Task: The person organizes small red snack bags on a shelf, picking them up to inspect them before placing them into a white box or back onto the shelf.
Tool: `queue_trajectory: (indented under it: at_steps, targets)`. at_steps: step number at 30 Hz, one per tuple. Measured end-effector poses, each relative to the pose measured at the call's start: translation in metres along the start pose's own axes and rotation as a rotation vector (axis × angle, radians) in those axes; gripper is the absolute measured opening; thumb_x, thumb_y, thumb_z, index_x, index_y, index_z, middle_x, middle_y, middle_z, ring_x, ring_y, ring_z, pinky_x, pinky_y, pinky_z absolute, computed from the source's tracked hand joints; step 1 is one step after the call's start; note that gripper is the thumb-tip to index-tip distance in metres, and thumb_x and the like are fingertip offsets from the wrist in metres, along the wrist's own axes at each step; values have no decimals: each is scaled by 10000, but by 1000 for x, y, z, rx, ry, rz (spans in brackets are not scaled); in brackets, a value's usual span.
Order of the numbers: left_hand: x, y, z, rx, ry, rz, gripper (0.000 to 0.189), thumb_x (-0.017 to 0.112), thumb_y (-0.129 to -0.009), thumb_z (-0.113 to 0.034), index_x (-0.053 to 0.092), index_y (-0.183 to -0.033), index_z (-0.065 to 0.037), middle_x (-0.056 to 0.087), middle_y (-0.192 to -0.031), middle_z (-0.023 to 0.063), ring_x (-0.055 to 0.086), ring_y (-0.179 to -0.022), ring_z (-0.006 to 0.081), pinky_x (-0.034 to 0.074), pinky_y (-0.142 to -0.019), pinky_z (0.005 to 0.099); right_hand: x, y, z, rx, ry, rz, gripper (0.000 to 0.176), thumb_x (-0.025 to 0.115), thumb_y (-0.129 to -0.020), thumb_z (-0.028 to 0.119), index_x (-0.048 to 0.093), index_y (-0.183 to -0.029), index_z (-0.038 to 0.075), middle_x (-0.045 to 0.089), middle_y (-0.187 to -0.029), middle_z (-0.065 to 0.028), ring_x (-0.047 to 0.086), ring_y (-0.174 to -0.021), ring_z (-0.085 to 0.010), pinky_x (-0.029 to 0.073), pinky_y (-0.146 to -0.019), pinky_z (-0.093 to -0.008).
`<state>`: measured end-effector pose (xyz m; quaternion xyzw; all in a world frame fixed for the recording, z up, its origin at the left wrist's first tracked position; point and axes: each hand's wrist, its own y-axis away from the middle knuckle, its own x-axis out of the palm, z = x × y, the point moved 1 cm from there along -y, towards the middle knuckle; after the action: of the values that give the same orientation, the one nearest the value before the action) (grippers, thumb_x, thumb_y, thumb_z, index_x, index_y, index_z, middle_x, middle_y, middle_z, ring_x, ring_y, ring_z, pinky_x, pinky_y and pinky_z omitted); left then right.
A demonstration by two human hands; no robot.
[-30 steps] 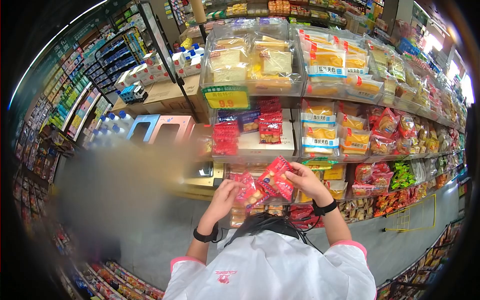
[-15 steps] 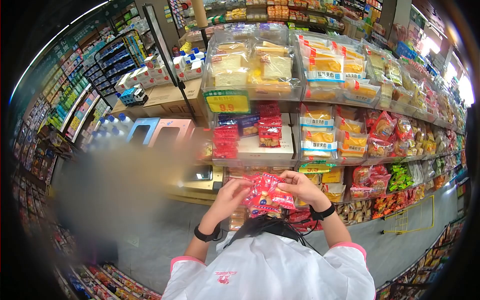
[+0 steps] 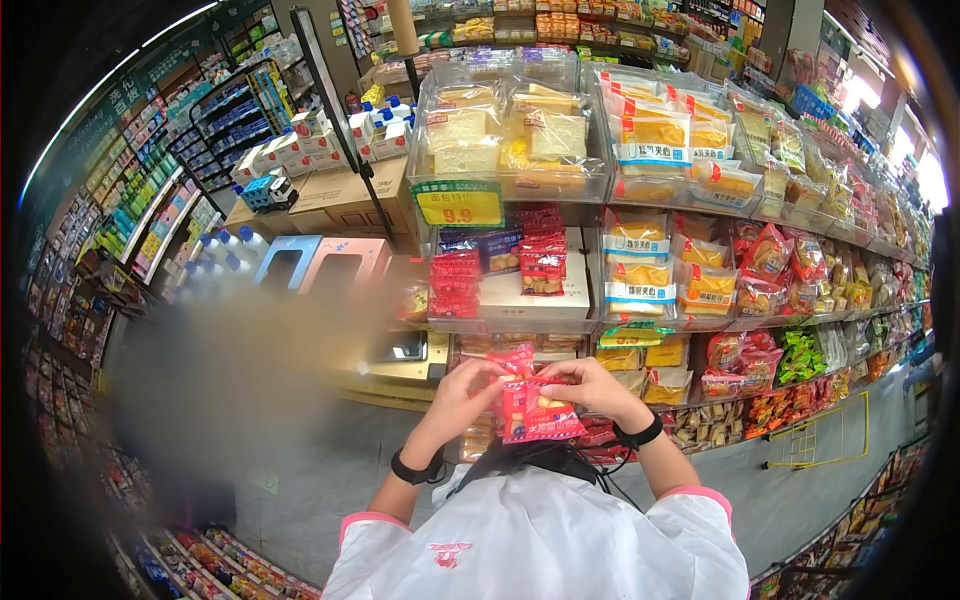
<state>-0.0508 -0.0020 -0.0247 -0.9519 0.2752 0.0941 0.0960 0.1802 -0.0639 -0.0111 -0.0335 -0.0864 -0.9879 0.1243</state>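
Note:
Both my hands hold a small stack of red snack packets point(image 3: 530, 405) in front of a shop shelf. My left hand point(image 3: 462, 390) grips the stack's left side, fingers curled over the top edge. On the right side, my right hand point(image 3: 590, 385) pinches the stack near its top. The packets are red with a picture of small pastries, held upright at chest height. More of the same red packets point(image 3: 542, 262) stand on the middle shelf above, next to a white carton point(image 3: 525, 295).
Clear bins of sliced bread point(image 3: 505, 135) sit above a green and yellow 9.9 price tag point(image 3: 458, 203). Yellow cake packs point(image 3: 640, 255) fill the shelves to the right. Cardboard boxes point(image 3: 335, 195) and bottled goods stand at left. A grey floor aisle point(image 3: 800, 480) runs right.
My two hands have come together and dropped a little, gathering the separately held red packets into one upright stack.

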Motion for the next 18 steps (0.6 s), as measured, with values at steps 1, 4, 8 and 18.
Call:
queue_trajectory:
  at_steps: [1,4,8,18]
  targets:
    - [-1,0,2,-3,0,-10,167,610,-889,-146,617,-996,-19,616,-970,95,609,-913,181,492,-770,296,-2,0,-1,6,-20,-18,225,680,-848,100,636,-1036,-15,650,-954,-28,591,-818,-58,483,-711,-207]
    - [-7,2,-7,-125,88,-52,185,569,-921,-176,605,-960,1,610,-942,89,600,-849,164,476,-750,278,-6,2,1,18,-320,-132,138,649,-859,49,630,-982,-10,670,-946,-67,633,-827,-103,505,-739,-220]
    - [-13,-1,3,-35,-37,79,239,534,-947,-228,586,-953,5,601,-909,59,564,-788,124,455,-728,254,-5,-1,6,-2,-574,-125,130,625,-869,35,606,-990,-9,669,-931,-95,656,-811,-144,538,-767,-260]
    - [10,-2,-3,-173,495,137,272,593,-904,-193,515,-1097,-19,576,-1060,38,540,-975,110,438,-861,266,19,-13,-2,-17,-462,-139,196,615,-898,108,584,-1055,-6,651,-963,-80,638,-844,-114,526,-745,-247]
